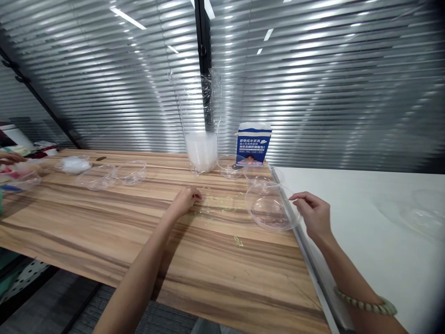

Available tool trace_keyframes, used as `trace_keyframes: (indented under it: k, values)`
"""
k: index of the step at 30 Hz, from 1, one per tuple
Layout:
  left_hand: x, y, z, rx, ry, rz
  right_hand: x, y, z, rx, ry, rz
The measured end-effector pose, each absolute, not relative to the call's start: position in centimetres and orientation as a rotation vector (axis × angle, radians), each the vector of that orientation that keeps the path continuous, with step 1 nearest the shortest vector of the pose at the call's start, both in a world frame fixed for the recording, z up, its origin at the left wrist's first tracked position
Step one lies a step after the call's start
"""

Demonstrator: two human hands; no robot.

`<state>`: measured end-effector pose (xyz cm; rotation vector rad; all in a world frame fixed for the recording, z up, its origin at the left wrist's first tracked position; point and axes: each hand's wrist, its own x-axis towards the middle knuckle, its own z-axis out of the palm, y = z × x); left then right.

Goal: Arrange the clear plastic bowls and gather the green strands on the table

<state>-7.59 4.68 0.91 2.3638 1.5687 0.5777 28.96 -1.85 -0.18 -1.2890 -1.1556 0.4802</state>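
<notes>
One blue pack (253,143) behind clear bowls (269,214) reads “即使成本更高”.

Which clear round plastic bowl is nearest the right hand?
Frontmost clear round plastic bowl on the brown wood-grain table, at its right edge; rim beside the right hand, others farther off.

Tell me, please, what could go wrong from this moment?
The clear bowl close beside the right hand appears to overlap the metal strip in this view; a small bump might tilt or shift it. Loose yellow-green bits lie scattered on the wooden table near the left hand; a careless sweep could spread them further.
</notes>
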Motion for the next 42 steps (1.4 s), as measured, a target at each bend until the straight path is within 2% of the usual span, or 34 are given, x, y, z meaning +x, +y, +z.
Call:
trace_keyframes:
  k: [9, 26, 29, 33, 36, 42]
  values:
    - [-7.5, 4.7, 0.7, 2.44, 1.586, 0.467, 29.0, -1.8, -0.3, -1.3, -1.134, 0.506]
    - [-7.6, 4.9, -0.5, 2.581, 1.613, 0.491, 28.8, -2.0, 0.1, -1.295, -1.153, 0.511]
    - [-7.2, 4.7, -0.1, 2.564, 1.605, 0.572, 28.5, -2.1, 0.2, -1.286, -1.159, 0.513]
    - [-4.4, 3.4, 1.2, 2.388, 1.514, 0.848, 28.1, -2.3, 0.2, -1.271, -1.194, 0.525]
    - [-0.9, 1.3, 2.3, 2.229, 1.318, 1.015, 27.6, -2.4, 0.3, -1.261, -1.235, 0.531]
    - [3.6, -1.7, 2.6, 2.424, 0.881, 1.173, 26.6, -3.0, 0.9, -1.215, -1.305, 0.574]
